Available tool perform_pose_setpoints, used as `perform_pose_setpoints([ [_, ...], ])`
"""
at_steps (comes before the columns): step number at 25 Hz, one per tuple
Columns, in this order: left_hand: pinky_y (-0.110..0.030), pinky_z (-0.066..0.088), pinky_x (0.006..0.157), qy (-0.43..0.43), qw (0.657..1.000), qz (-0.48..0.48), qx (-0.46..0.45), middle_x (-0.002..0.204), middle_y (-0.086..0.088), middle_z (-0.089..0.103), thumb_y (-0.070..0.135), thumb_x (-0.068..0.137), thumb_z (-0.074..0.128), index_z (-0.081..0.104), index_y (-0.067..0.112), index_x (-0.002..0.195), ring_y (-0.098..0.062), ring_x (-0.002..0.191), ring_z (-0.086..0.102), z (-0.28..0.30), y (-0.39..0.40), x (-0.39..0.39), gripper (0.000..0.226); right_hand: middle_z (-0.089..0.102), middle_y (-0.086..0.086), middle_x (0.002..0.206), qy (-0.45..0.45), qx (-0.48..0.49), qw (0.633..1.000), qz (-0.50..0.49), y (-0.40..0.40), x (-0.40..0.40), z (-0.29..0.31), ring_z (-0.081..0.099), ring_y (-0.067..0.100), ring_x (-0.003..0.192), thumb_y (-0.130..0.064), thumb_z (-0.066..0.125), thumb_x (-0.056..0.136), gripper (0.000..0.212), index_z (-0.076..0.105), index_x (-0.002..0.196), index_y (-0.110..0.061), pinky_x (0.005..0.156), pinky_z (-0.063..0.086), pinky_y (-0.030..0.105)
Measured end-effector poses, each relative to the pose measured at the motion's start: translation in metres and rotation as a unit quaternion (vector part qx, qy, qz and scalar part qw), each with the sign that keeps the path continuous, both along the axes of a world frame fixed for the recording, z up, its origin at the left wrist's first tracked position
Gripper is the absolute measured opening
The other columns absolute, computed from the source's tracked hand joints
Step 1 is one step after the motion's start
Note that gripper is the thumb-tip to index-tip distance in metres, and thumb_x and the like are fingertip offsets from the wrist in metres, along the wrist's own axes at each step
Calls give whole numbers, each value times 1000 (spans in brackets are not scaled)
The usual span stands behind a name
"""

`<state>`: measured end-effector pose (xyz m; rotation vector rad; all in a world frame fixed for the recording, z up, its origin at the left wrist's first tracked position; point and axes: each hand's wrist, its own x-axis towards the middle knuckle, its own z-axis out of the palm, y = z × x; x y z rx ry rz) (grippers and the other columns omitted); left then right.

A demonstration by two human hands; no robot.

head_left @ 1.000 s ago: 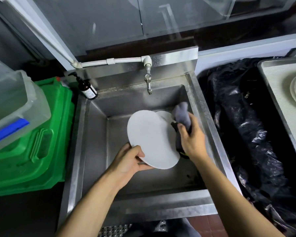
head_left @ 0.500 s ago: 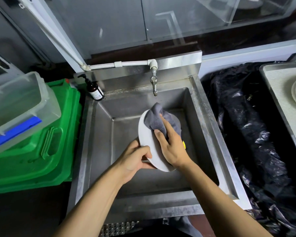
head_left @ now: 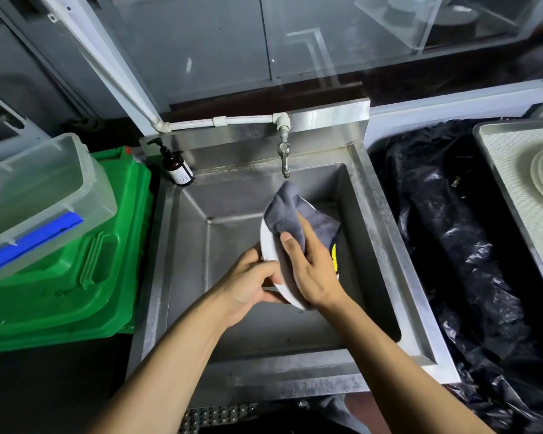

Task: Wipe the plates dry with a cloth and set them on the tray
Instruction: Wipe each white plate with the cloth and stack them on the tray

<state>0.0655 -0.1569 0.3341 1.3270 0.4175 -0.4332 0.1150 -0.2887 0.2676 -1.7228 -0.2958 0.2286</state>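
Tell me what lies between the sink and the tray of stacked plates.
In the head view, black plastic sheeting fills the stretch between the sink and the tray.

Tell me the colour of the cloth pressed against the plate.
The cloth is grey, seen in the head view, draped over the white plate.
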Motion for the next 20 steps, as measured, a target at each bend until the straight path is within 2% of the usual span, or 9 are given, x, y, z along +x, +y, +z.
perform_pose_setpoints([
  [3,-51,60,71,3,1000,17,-11,93,-9,74,0,63,51,75,26,85,-25,82,72,0,2,-1,42,45,-18,156,-38,-8,999,22,-6,6,-1,36,0,146,-49,43,106,53,35,156,-32,121,30,29],
  [7,-47,60,68,3,1000,9,-13,89,-3,74,0,65,53,76,29,79,-22,78,72,0,1,-5,39,41,-8,160,42,-29,995,-81,-14,13,-1,35,10,149,-46,43,107,56,32,159,-27,124,27,36],
  [9,-48,60,68,-3,1000,3,-6,89,-8,73,0,64,51,75,28,82,-23,78,72,2,1,-3,42,46,-13,156,18,-5,999,-33,-3,3,6,39,7,146,-52,41,105,55,37,156,-32,121,32,37],
  [11,-49,60,67,-7,1000,12,-9,90,-13,71,-1,62,50,74,26,84,-26,79,71,3,2,-1,43,46,-17,155,-20,14,1000,19,6,-5,9,38,3,146,-53,40,105,55,37,155,-32,120,33,32],
  [14,-47,60,66,-4,1000,20,-24,86,-9,72,-1,64,51,75,25,82,-22,75,71,4,4,-2,41,54,-13,148,-8,7,1000,-12,-3,5,7,46,6,139,-49,41,107,49,44,150,-27,117,36,33],
  [15,-47,60,67,-1,999,20,-25,87,-9,72,-1,64,52,75,24,83,-22,75,72,3,5,-4,39,54,-15,146,23,3,999,-41,-6,7,8,47,5,137,-48,41,107,48,44,150,-28,116,37,30],
  [18,-50,60,70,1,1000,6,-13,94,-13,71,-1,65,54,72,20,93,-28,82,72,2,3,-3,39,54,-44,129,84,42,994,-61,-4,3,15,45,-21,124,-39,43,109,32,49,139,-44,103,31,3],
  [19,-52,60,71,1,1000,5,-8,95,-15,70,-1,64,54,72,20,95,-30,84,70,2,2,-1,41,57,-41,129,94,65,993,-42,1,0,17,46,-22,124,-37,44,109,31,52,138,-42,102,32,3],
  [20,-54,60,73,0,1000,9,-5,95,-16,69,-1,63,54,71,20,95,-31,84,69,3,2,1,42,61,-31,133,105,87,990,-22,6,-4,19,49,-15,128,-37,44,108,34,53,141,-36,105,35,7],
])
